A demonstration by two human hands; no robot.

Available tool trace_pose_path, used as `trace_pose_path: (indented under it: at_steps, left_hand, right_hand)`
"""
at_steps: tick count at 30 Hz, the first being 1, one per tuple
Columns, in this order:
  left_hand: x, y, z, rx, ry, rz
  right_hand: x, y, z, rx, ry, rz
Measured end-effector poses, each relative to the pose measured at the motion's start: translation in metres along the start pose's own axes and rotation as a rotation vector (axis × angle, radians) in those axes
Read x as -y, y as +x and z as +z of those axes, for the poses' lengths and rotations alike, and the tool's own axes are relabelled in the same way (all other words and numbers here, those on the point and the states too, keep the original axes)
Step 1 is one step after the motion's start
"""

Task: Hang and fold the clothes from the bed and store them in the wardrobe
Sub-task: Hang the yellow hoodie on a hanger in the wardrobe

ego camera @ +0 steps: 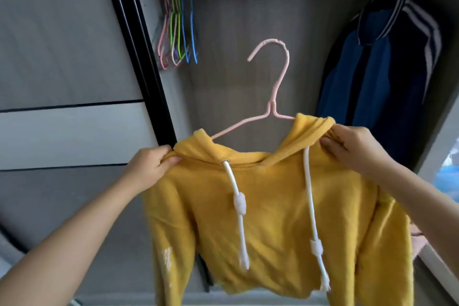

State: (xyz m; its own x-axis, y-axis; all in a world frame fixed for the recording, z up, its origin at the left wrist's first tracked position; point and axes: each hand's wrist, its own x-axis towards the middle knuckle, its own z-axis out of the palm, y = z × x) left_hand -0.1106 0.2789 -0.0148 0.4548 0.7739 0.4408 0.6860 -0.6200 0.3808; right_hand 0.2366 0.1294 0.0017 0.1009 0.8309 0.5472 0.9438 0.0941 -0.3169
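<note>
My left hand pinches yellow hoodie shoulder | my right hand pinches its other shoulder | hoodie sits on pink hanger, held up before open wardrobe

Arms: two forearms come into the picture from the lower left and the lower right corners; both are bare.
Sleeves: no cloth shows anywhere on the forearms (the upper arms are outside the picture).
Left hand: bare, with short plain nails.
Right hand: bare as well.
Fingers: slim, no polish that can be seen.
Wrists: uncovered on both sides.
</note>
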Motion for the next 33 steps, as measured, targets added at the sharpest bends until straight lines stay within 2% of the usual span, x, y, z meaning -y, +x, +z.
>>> trace_pose_path:
  at_steps: [4,6,7,10,14,17,19,23,25,26,29,31,33]
  left_hand:
    - [-0.020,0.009,0.009,0.177,0.178,-0.058]
    - [-0.042,0.009,0.013,0.273,0.163,-0.002]
    - [-0.053,0.010,0.015,0.272,0.127,0.028]
    - [-0.085,0.015,0.029,0.173,0.023,0.145]
    - [-0.102,0.027,0.048,0.052,0.051,0.187]
    - [-0.096,0.036,0.042,-0.034,-0.008,0.235]
    - [-0.086,0.043,0.034,-0.070,-0.012,0.196]
    - [-0.078,0.052,0.026,-0.132,0.020,0.193]
    - [-0.081,0.058,0.026,-0.163,0.027,0.183]
    - [-0.083,0.060,0.026,-0.172,0.028,0.171]
    - [-0.095,0.065,0.027,-0.164,0.054,0.186]
    - [-0.102,0.067,0.031,-0.149,0.099,0.232]
    - [-0.106,0.075,0.036,-0.105,0.184,0.263]
  right_hand:
    - [0.007,-0.001,0.008,-0.081,0.041,-0.030]
    - [0.010,-0.001,0.013,-0.067,0.041,-0.007]
    - [0.012,-0.002,0.015,-0.060,0.039,-0.006]
    - [0.015,-0.004,0.025,-0.079,0.009,-0.079]
    - [0.015,-0.006,0.022,-0.077,0.007,-0.200]
    - [0.000,-0.006,0.008,-0.096,-0.064,-0.114]
    - [-0.011,-0.008,-0.001,-0.136,-0.140,-0.083]
    - [-0.026,-0.023,-0.014,-0.200,-0.099,-0.067]
    - [-0.034,-0.029,-0.017,-0.213,-0.086,0.014]
    - [-0.038,-0.032,-0.016,-0.178,-0.041,0.058]
    - [-0.049,-0.043,-0.006,0.101,0.059,0.239]
    - [-0.057,-0.046,-0.001,0.165,-0.065,0.288]
    - [-0.062,-0.042,-0.006,0.168,-0.292,0.260]
